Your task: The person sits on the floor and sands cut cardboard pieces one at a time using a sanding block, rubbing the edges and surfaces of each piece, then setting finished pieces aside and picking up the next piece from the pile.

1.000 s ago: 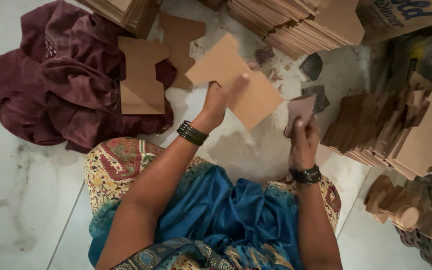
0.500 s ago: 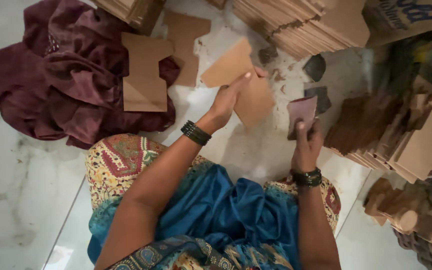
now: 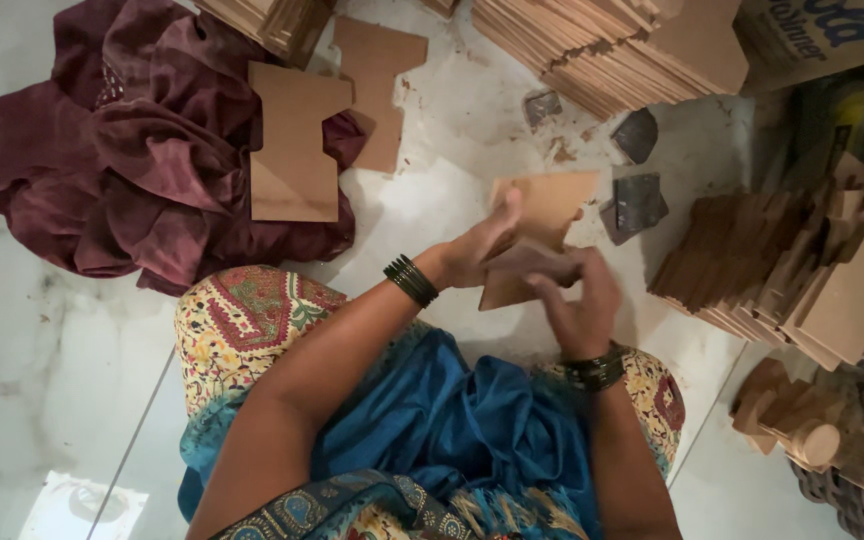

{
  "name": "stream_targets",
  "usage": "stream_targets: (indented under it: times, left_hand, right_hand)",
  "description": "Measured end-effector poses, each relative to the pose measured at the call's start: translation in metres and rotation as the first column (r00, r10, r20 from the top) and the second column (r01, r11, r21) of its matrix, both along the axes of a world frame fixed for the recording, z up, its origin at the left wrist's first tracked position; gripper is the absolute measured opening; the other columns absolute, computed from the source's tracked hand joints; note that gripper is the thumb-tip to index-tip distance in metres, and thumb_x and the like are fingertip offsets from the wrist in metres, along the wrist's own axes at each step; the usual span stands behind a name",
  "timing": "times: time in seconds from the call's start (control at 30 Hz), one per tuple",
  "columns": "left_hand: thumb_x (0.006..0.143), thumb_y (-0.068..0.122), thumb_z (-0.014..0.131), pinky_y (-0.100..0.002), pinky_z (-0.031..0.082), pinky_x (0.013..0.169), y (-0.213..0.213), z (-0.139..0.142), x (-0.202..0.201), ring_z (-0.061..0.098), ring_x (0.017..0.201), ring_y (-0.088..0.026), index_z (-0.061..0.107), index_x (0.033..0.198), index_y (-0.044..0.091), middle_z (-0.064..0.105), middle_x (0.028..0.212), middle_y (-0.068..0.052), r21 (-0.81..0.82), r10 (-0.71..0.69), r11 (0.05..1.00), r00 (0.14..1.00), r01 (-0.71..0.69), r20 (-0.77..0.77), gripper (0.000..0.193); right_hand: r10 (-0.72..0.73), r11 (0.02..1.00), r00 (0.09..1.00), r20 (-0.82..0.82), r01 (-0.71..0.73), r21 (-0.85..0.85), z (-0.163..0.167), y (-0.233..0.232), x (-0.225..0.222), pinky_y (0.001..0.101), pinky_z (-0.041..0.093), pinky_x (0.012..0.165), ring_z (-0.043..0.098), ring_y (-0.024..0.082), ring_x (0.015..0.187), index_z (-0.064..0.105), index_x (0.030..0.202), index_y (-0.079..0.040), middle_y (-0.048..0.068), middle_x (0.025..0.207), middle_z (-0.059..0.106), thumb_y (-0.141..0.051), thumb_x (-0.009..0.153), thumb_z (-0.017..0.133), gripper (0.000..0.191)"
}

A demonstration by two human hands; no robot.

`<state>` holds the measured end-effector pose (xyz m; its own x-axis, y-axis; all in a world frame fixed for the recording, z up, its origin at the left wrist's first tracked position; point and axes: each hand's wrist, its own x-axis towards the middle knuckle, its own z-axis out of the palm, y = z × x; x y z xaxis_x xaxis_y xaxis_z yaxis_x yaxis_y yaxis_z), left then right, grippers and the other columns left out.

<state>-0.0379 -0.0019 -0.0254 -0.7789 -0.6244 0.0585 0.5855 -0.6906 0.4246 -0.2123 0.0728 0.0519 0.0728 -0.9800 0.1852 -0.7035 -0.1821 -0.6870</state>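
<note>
My left hand (image 3: 480, 248) grips a flat brown cut-out board (image 3: 544, 205) by its lower edge, over the white floor in front of my knees. My right hand (image 3: 580, 300) presses a small dark square of sandpaper (image 3: 532, 262) against the lower part of that same board, fingers curled over it. Both hands meet at the board's near edge. Bangles sit on both wrists.
Two more cut-out boards (image 3: 295, 140) lie on a crumpled maroon cloth (image 3: 122, 150) at the left. Stacks of boards (image 3: 602, 50) fill the top; another stack (image 3: 782, 260) leans at the right. Dark sandpaper scraps (image 3: 640, 200) lie on the floor. Wooden pieces (image 3: 812, 440) sit lower right.
The board has come down and closer to me. My right hand moved left with the dark square and now rests it on the board.
</note>
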Motion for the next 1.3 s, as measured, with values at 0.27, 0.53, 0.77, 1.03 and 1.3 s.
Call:
stream_targets:
  times: [0.27, 0.53, 0.77, 1.03, 1.3]
  left_hand:
    - [0.097, 0.08, 0.029, -0.04, 0.045, 0.116, 0.004, 0.021, 0.004, 0.055, 0.134, -0.021, 0.026, 0.166, 0.009, 0.052, 0.153, -0.011, 0.0, 0.083, 0.997, 0.996, -0.083, -0.012, 0.099]
    - [0.1, 0.076, 0.023, -0.034, 0.046, 0.119, -0.001, 0.036, 0.007, 0.056, 0.141, -0.02, 0.034, 0.164, 0.003, 0.057, 0.153, -0.011, 0.23, 0.009, 0.973, 0.995, 0.015, -0.1, 0.098]
    - [0.111, 0.06, 0.034, -0.038, 0.052, 0.103, -0.003, 0.04, 0.012, 0.06, 0.119, -0.023, 0.042, 0.157, 0.005, 0.063, 0.136, -0.012, 0.004, 0.173, 0.985, 0.982, -0.173, 0.073, 0.072]
    - [0.106, 0.066, 0.031, -0.052, 0.053, 0.102, -0.006, 0.032, 0.011, 0.06, 0.125, -0.033, 0.039, 0.157, 0.007, 0.057, 0.147, -0.017, 0.089, 0.218, 0.972, 0.976, -0.217, 0.0, 0.078]
    - [0.101, 0.073, 0.025, -0.051, 0.05, 0.107, -0.031, 0.029, 0.032, 0.06, 0.13, -0.041, 0.034, 0.159, 0.005, 0.051, 0.155, -0.015, 0.265, 0.481, 0.853, 0.874, -0.45, -0.064, 0.09]
  right_hand:
    - [-0.208, 0.972, 0.913, 0.35, 0.152, 0.18, 0.009, 0.005, -0.015, 0.0277, 0.055, 0.068, 0.066, 0.01, 0.078, 0.054, 0.109, -0.005, 0.001, 0.09, 0.068, -0.018, 0.095, 0.072, 0.027]
    - [-0.126, 0.989, 0.992, 0.002, 0.126, -0.073, 0.005, 0.001, -0.004, 0.0312, 0.052, 0.072, 0.062, 0.016, 0.079, 0.059, 0.112, -0.001, 0.01, 0.091, 0.063, -0.014, 0.091, 0.084, 0.036]
    - [-0.126, 0.992, 0.986, 0.111, 0.124, 0.028, -0.004, 0.008, -0.003, 0.0279, 0.055, 0.072, 0.066, 0.014, 0.082, 0.057, 0.112, 0.001, 0.01, 0.094, 0.066, -0.015, 0.091, 0.083, 0.037]
    - [-0.261, 0.965, 0.784, 0.563, 0.219, 0.143, -0.019, 0.002, -0.039, 0.0274, 0.049, 0.074, 0.057, 0.009, 0.084, 0.054, 0.117, -0.006, 0.001, 0.097, 0.061, -0.024, 0.108, 0.07, 0.026]
    - [-0.323, 0.865, 0.533, 0.782, -0.169, 0.472, -0.033, 0.001, -0.033, 0.0353, 0.057, 0.079, 0.064, 0.016, 0.09, 0.056, 0.112, -0.006, 0.003, 0.097, 0.06, -0.031, 0.105, 0.059, 0.027]
